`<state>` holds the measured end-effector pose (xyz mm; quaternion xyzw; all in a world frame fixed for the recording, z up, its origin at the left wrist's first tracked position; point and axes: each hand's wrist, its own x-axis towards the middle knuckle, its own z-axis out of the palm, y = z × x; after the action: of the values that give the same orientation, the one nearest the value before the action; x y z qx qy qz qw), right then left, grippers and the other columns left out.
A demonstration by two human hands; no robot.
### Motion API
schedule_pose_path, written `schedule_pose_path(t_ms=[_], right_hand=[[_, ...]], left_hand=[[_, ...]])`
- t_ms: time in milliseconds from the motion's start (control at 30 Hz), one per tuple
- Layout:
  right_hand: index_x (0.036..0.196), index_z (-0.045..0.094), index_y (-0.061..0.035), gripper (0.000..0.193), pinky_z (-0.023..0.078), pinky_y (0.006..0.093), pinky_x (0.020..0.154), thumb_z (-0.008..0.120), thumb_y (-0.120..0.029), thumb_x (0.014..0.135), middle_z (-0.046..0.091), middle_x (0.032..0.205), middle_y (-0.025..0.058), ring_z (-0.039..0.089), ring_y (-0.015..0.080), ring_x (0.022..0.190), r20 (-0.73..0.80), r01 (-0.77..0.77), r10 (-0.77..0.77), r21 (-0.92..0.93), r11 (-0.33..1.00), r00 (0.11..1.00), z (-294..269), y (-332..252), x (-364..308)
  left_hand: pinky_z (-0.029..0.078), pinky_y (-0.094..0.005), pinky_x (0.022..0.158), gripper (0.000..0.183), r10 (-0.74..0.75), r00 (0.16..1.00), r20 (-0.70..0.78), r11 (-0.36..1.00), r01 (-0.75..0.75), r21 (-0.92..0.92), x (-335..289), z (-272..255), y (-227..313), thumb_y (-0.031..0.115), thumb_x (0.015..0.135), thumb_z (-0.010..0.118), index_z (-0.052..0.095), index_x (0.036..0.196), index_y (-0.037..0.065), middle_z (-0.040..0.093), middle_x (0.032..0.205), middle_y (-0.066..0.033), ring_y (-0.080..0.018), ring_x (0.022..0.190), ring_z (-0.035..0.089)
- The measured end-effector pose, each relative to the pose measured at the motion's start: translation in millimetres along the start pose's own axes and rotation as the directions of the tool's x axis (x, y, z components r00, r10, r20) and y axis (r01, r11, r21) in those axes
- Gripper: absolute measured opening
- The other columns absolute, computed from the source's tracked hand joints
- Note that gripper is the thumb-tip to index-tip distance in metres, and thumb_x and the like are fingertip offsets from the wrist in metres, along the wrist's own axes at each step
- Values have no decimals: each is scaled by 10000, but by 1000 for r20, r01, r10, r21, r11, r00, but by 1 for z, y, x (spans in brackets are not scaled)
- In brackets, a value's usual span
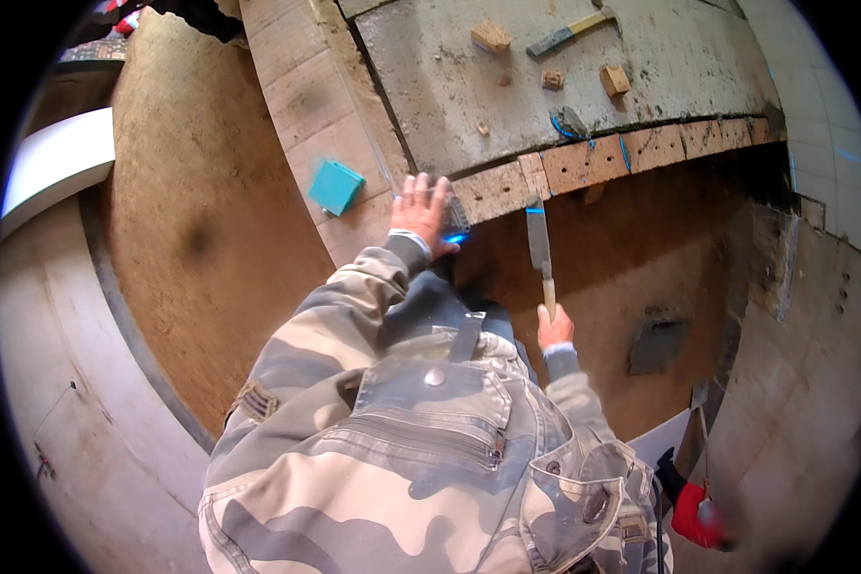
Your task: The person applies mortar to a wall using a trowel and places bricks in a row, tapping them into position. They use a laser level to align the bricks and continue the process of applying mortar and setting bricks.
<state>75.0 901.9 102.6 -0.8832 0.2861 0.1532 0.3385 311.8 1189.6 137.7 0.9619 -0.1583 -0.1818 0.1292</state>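
In my right hand (pixel 555 329) is a mason's knife (pixel 539 247), a long grey blade on a pale wooden handle, fingers closed around the handle. Its tip meets the row of reddish perforated bricks (pixel 584 158) along the slab's near edge. My left hand (pixel 417 206) has its fingers stretched out at the slab's left corner. Against its thumb side is a small dark device (pixel 454 218) with a blue glow, mostly covered by the hand. A teal box (pixel 336 187) lies to the left of this hand. Blue light lines cross the bricks and the blade.
On the concrete slab (pixel 450 86) lie a hammer (pixel 571 34) and several brick pieces (pixel 491 36). Below the bricks is a sunken brown floor (pixel 622 268) with a dark square plate (pixel 658 344). A red-sleeved person (pixel 698 517) is at lower right; a white board (pixel 59 167) stands left.
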Motion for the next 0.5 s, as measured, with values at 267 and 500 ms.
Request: schedule_pose_path(t_ms=[267, 500], right_hand=[[826, 564, -16, 349, 466, 518, 633, 643, -348, 900, 609, 748, 268, 596, 481, 731, -24, -118, 120, 77, 990, 992, -3, 5, -63], [805, 566, -13, 332, 471, 482, 612, 663, -318, 891, 606, 731, 257, 601, 454, 696, -91, -126, 139, 139, 982, 986, 6, 2, -68]], left_hand=[[359, -497, 1076, 1150, 100, 994, 39, 991, -96, -88, 21, 34, -13, 354, 546, 836, 246, 1480, 35, 368, 1391, -268, -452, 1273, 387], [431, -508, 962, 1007, -71, 974, -214, 960, 9, -280, 77, -20, -33, 439, 583, 811, 378, 1439, 133, 469, 1195, -275, -438, 1105, 461]])
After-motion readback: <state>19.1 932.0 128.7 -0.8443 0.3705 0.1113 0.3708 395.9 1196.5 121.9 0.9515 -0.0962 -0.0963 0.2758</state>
